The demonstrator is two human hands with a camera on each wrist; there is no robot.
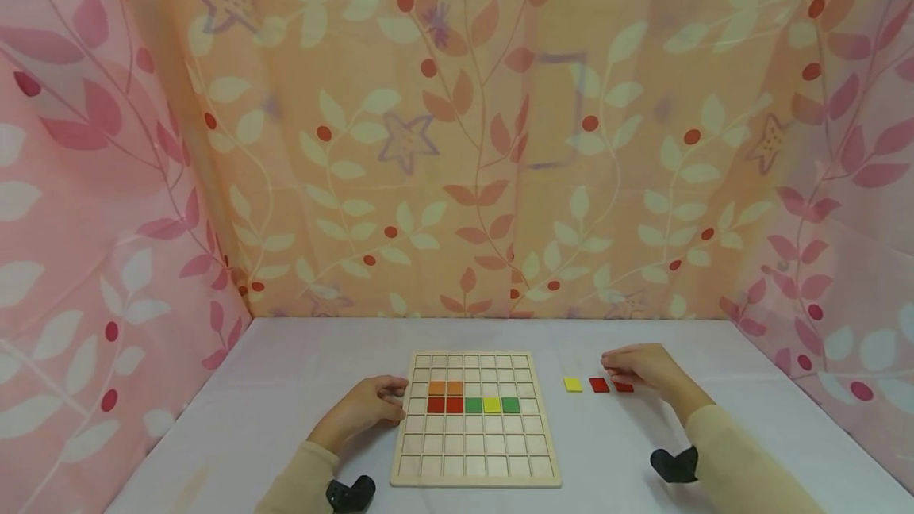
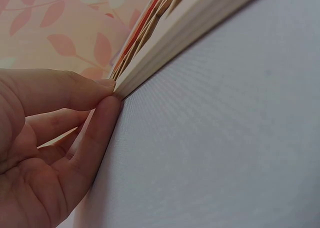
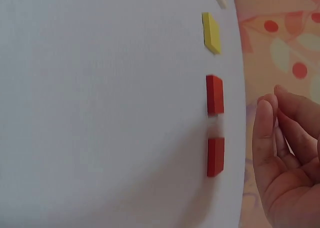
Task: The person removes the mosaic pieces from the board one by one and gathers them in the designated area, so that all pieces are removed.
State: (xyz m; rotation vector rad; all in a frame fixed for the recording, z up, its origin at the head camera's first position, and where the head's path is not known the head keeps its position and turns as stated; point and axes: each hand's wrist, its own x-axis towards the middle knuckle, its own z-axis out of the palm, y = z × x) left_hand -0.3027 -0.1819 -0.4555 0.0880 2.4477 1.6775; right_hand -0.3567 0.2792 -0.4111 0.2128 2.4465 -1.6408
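Note:
A wooden grid board point(image 1: 476, 481) lies on the table with square tiles in some cells. My left hand point(image 1: 367, 403) is at its left edge, thumb and a finger touching the rim at separate spots. On the board, two orange tiles point(image 1: 446, 389) sit above two red tiles point(image 1: 445, 404); a green tile point(image 1: 474, 405), a yellow tile point(image 1: 492, 404) and another green tile point(image 1: 510, 404) continue that lower row. My right hand point(image 1: 646, 371) hovers by the loose red tiles, fingertips close together, nothing visible between them. The nearer red tile point(image 3: 215, 157) is partly covered by it in the head view.
Right of the board, a loose yellow tile point(image 1: 573, 385) and a second loose red tile point(image 1: 599, 385) lie in line with the partly covered one. A white cloth point(image 1: 286, 387) covers the table. Leaf-patterned curtains point(image 1: 471, 141) hang behind and at both sides.

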